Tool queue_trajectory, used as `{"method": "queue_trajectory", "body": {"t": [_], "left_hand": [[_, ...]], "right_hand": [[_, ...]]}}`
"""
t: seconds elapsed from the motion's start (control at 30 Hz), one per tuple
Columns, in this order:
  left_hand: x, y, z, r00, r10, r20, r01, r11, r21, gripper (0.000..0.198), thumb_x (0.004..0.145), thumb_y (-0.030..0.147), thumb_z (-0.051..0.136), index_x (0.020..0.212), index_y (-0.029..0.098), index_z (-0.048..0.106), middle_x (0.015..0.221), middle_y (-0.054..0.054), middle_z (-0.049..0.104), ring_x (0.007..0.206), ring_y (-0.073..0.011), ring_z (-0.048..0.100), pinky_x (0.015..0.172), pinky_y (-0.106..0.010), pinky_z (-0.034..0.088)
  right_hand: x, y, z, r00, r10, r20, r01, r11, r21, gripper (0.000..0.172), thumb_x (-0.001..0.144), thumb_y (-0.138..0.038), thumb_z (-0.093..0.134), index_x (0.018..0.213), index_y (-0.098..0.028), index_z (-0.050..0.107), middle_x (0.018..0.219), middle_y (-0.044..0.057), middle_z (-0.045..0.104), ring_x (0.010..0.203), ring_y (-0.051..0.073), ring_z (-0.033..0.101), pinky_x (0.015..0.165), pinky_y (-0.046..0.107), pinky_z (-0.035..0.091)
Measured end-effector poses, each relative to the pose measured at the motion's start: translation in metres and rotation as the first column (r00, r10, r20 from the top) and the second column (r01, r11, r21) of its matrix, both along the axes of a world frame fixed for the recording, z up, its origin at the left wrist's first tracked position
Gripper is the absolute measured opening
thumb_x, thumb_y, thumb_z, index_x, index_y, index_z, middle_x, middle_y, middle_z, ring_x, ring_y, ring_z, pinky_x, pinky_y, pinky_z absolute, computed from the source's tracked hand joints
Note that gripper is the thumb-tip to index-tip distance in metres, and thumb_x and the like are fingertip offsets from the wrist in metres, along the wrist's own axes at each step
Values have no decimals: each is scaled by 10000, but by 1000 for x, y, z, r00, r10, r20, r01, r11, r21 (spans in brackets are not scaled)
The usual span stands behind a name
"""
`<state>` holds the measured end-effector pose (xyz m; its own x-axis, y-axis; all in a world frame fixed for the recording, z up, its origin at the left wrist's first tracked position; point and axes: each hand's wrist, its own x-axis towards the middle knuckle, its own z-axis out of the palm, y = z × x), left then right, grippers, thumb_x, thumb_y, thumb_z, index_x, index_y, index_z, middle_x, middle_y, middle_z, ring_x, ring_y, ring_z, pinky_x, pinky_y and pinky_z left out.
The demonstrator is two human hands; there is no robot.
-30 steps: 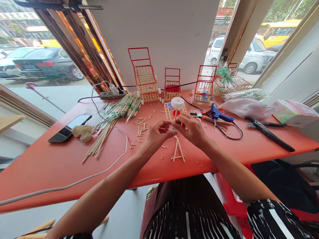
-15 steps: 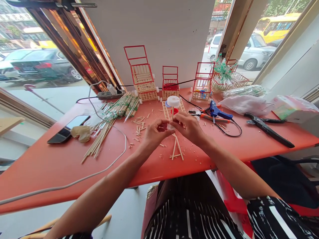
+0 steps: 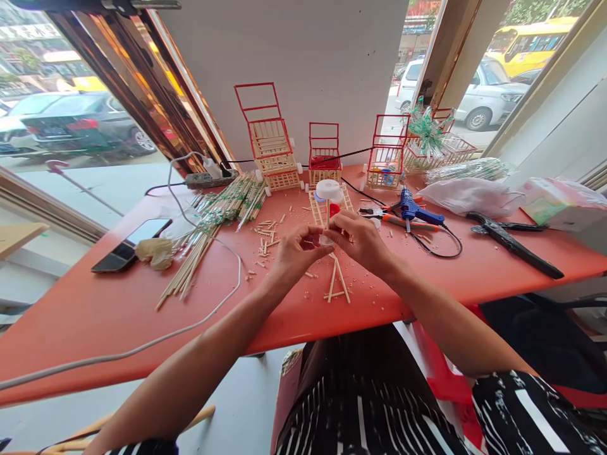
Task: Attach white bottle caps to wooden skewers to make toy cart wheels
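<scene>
Over the orange-red desk (image 3: 71, 328), between its front edge and the wooden frames along its back edge, one thin wooden stick (image 3: 328, 215) stands almost upright in two hands. It is pale and straight, with a thick white disc (image 3: 328, 188) on its top, and a second whitish round piece (image 3: 325, 241) shows at its lower end, partly hidden by fingers. The left hand (image 3: 298, 251) has its thumb and fingers closed on this lower piece. The right hand (image 3: 363, 245) pinches at the foot of the stick; whether its tips grip the wood or the round piece, I cannot tell. Under the wrists, toward the front edge, three loose sticks (image 3: 334, 294) lie in the form of a letter A. Cut wooden bits (image 3: 268, 235) are scattered to their left, and farther toward the left edge lie bundled sticks (image 3: 237, 202) and a dark phone (image 3: 152, 229). Right of the hands rest a blue glue gun (image 3: 412, 208) and orange-handled pliers; near the right edge is a black tool (image 3: 516, 249). Behind rises a plain pale wall (image 3: 303, 57), and through the windows one sees parked cars and a yellow bus (image 3: 535, 44).
</scene>
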<state>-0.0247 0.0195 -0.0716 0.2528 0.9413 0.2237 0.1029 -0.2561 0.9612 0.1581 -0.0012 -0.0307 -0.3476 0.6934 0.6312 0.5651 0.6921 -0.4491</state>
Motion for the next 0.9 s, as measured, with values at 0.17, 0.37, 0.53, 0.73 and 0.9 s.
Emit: {"method": "queue_trajectory", "body": {"t": [0.17,0.37,0.53,0.73,0.9], "left_hand": [[1,0,0,1000,10,19,-10,1000,-5,421,621,387,869,970,189,743,777,8,647,659,-118,564,611,-238,446],[1,0,1,1000,20,16,-20,1000,-1,425,608,394,867,956,188,738,817,-9,665,697,-136,591,635,-253,471],[1,0,1,1000,25,7,-25,1000,5,432,607,407,866,957,189,738,832,-15,670,719,-146,609,645,-258,484],[0,-1,4,1000,26,-2,-26,999,19,402,606,382,875,935,190,746,794,-3,651,689,-133,585,615,-245,472],[0,-3,8,1000,22,-6,-22,1000,7,391,615,362,867,945,187,751,793,-1,648,692,-127,572,608,-238,460]], "right_hand": [[0,1,-1,1000,19,-15,-19,1000,17,226,1004,-285,592,801,-210,529,794,-2,532,715,142,482,681,261,366],[-1,0,0,999,26,-22,-26,999,19,253,1023,-298,559,791,-212,510,781,-2,526,707,143,478,680,262,364],[0,0,-1,1000,19,-15,-19,1000,11,236,1013,-288,577,798,-210,518,792,-1,530,717,142,482,687,259,368],[-1,1,-2,1000,18,-14,-17,999,32,226,1010,-280,587,803,-208,530,798,1,537,723,142,487,690,258,372],[-1,0,-1,1000,16,-11,-16,999,45,273,1043,-328,532,797,-209,520,779,2,531,709,140,475,670,260,362]]}}
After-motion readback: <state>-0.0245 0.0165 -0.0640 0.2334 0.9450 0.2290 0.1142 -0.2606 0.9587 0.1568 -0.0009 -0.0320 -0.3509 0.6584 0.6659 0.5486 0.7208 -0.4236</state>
